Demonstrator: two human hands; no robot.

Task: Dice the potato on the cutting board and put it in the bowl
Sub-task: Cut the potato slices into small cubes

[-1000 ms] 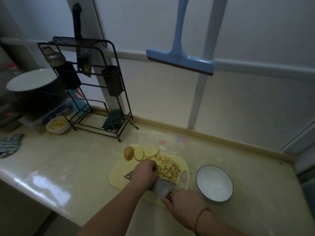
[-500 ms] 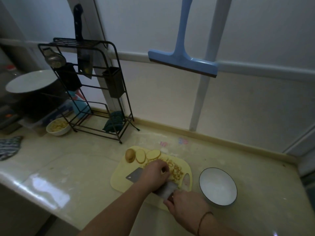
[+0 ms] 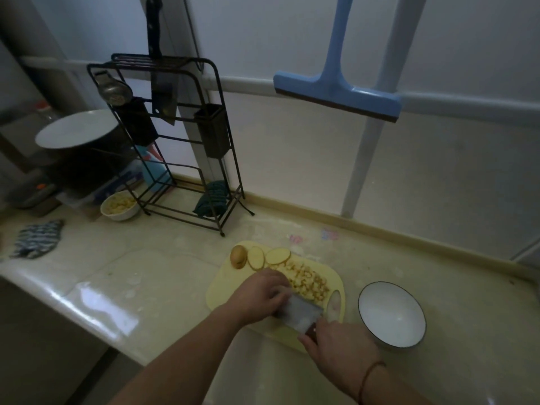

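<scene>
The bench (image 3: 163, 276) runs pale and glossy under everything, with a black wire rack (image 3: 175, 147) standing at its back left. Near the front edge lies the yellow board (image 3: 222, 290), and just beside it on the right sits the white bowl (image 3: 391, 314), with nothing in it that shows. On the board's far side are a potato end (image 3: 238, 256) and two round slices (image 3: 268, 256), not yet cut down; right of them spreads a heap of dice (image 3: 309, 283).

The cleaver (image 3: 301, 315) lies across the board's near part, its blade against the near edge of the heap. The right hand (image 3: 339, 346) is wrapped closed around the handle. The left hand (image 3: 263, 296) rests on the blade's spine end, fingers curled down; whether they pinch any potato beneath cannot be told.

The risks, as I judge them: the left fingers sit close to the edge, so a slip on wet potato could bring the blade onto them. Scooping the heap on the flat blade may spill dice onto the bench in the gap before the bowl. The board lies close to the bench's front edge, and hard chopping might walk it outward.
</scene>
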